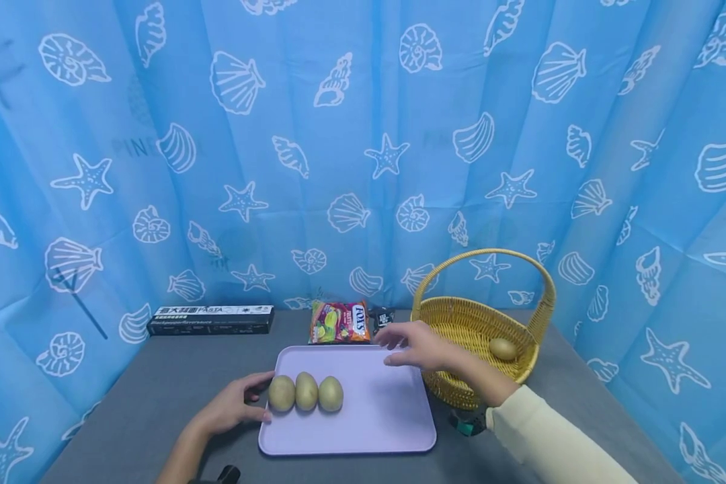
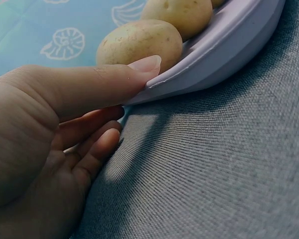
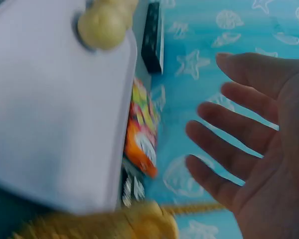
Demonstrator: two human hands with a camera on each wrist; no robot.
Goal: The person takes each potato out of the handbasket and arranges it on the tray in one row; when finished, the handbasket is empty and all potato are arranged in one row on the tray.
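Three potatoes stand in a row at the left of a pale lilac tray. At the tray's left edge is my left hand; its thumb touches the rim beside the nearest potato, and the other fingers are loosely bent below, partly hidden. My right hand hovers over the tray's back right corner, beside a yellow wicker basket. In the right wrist view its fingers are spread and relaxed, holding nothing. One potato lies inside the basket.
Behind the tray lie a colourful Fox's candy bag and a small black packet. A black-and-white pasta box sits at the back left. The basket's tall handle arches upward. A blue shell-print curtain surrounds the grey tabletop.
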